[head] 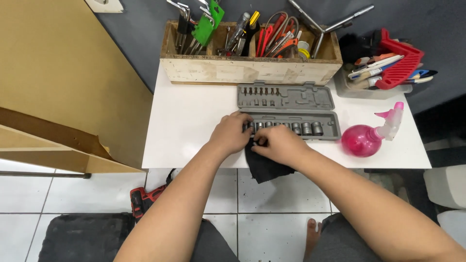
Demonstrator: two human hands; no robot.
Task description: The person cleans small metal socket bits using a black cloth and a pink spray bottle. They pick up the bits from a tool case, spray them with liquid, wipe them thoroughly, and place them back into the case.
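Note:
An open grey socket set case [291, 99] lies on the white table [184, 126], its front half holding a row of several metal sockets [306, 128]. My left hand [230, 133] rests at the left end of that row, fingers curled on the case edge. My right hand [279, 143] presses on a black cloth [264, 167] that hangs over the table's front edge, and its fingers seem to pinch a small dark part against the cloth; what it is stays unclear.
A wooden box [247, 70] full of hand tools stands behind the case. A pink spray bottle [366, 138] lies at the right. A bin of markers with a red holder [388, 68] sits back right. A red drill [143, 199] lies on the tiled floor.

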